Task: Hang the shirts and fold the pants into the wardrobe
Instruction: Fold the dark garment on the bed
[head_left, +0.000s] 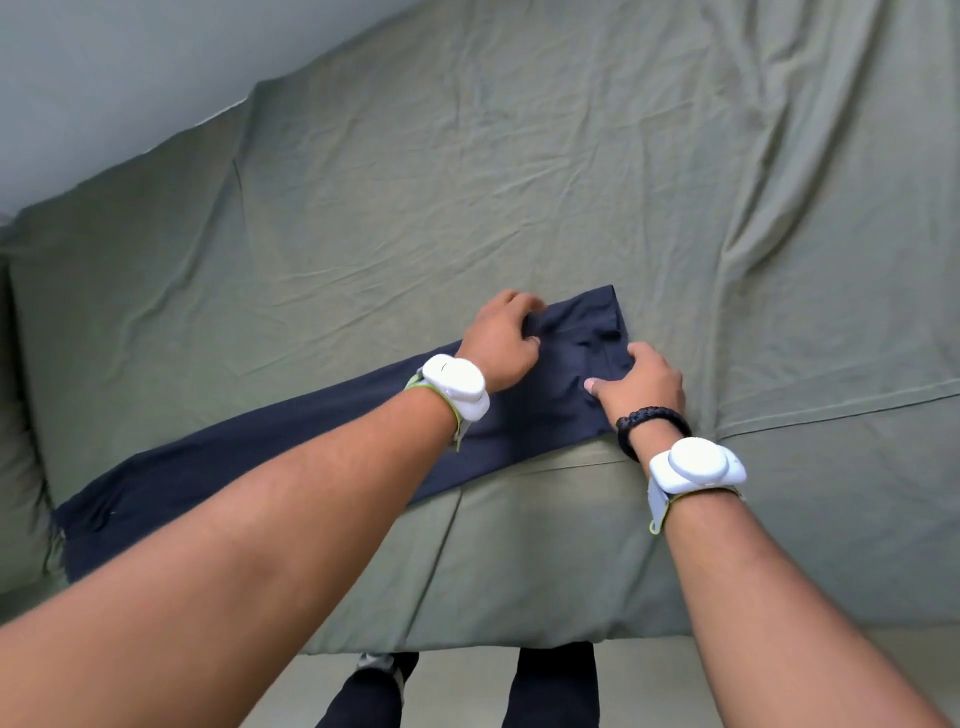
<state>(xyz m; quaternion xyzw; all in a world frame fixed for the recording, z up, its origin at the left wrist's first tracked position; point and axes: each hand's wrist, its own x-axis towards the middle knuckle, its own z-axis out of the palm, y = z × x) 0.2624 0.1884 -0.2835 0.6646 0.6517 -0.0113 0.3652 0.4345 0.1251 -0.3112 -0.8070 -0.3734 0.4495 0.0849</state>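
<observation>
Judging by the soft creases, the dark navy cloth pants (270, 447) will handle as light, limp fabric with no stiffness. They are likely to sag and slide out of line unless lifted at 2 points, so the sensible hold is the wide end, near its 2 corners, where both hands sit. The left hand (501, 338) has its fingers curled down onto the far edge of that end, apparently pinching a ridge of cloth, though the fingertips are tucked out of sight. The right hand (644, 379) grips the end edge, thumb laid flat on top and fingers curled round the cloth. The pants lie flat in 1 long narrow strip, legs seemingly stacked, running diagonally from lower left to centre across the wrinkled olive-green bed sheet (519, 156). They are matte, plain, and slightly bunched between the hands.
</observation>
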